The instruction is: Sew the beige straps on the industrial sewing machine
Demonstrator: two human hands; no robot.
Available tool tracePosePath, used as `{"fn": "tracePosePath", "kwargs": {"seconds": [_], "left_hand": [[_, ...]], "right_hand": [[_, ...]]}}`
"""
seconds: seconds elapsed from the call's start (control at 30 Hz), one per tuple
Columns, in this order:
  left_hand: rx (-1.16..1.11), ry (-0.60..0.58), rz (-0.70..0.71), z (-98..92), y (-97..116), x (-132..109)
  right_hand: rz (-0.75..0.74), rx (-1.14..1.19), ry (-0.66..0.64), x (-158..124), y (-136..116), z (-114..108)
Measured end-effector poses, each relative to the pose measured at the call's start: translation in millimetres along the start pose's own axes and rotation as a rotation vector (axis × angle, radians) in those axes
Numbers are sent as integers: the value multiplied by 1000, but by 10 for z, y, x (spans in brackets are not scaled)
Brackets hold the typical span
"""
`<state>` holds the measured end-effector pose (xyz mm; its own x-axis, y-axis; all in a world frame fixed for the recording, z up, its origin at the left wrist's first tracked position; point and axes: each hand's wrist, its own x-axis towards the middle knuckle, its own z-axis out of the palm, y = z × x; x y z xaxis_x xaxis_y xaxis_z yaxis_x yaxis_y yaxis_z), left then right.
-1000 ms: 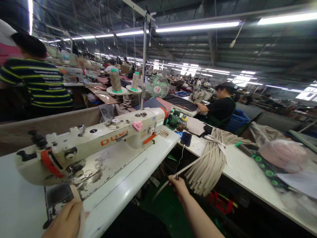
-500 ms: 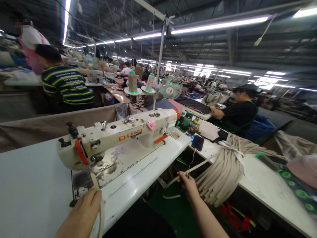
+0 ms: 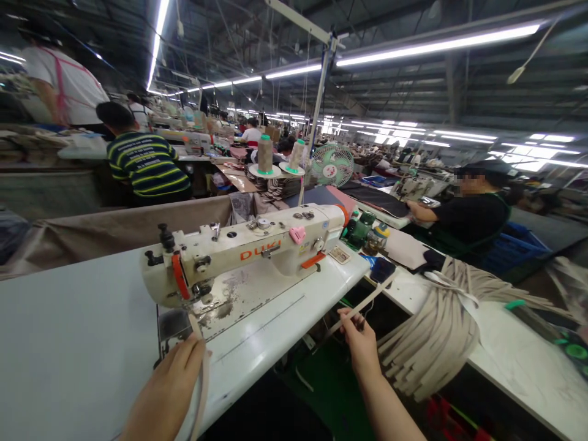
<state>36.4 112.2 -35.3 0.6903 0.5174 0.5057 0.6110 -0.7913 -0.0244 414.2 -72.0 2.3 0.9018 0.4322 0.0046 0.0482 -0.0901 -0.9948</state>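
Note:
My left hand rests on the sewing machine's bed, closed on a narrow beige strip. The strip runs from beside the presser foot past my fingers toward the table's front edge. My right hand is raised over the gap between the two tables, pinching another length of beige strip. One end slants up to the right near a dark phone, and the rest drops below my fingers. Whether both lengths join is hidden. The white sewing machine with orange lettering stands ahead of my left hand.
A tied bundle of beige strips hangs over the edge of the right side table. Green bottles, thread cones and a fan stand beyond the machine. Co-workers sit at left and right; another stands at far left.
The view has swung left, shifting the scene rightward. The strip in my right hand now slants up more steeply, clear of the bundle, and its hanging loop has dropped lower. My left hand stays by the presser foot.

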Motion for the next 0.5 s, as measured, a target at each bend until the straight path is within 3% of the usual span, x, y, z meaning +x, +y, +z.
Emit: {"fn": "tracePosePath", "kwargs": {"seconds": [0.13,0.33,0.5], "left_hand": [[17,37,20,-9,3,9],[61,47,12,-42,50,1],[90,85,20,-22,59,18]], "right_hand": [[-82,-58,-108,-156,-130,161],[-391,-234,-326,-373,-330,364],[-598,-313,-621,-504,-493,450]]}}
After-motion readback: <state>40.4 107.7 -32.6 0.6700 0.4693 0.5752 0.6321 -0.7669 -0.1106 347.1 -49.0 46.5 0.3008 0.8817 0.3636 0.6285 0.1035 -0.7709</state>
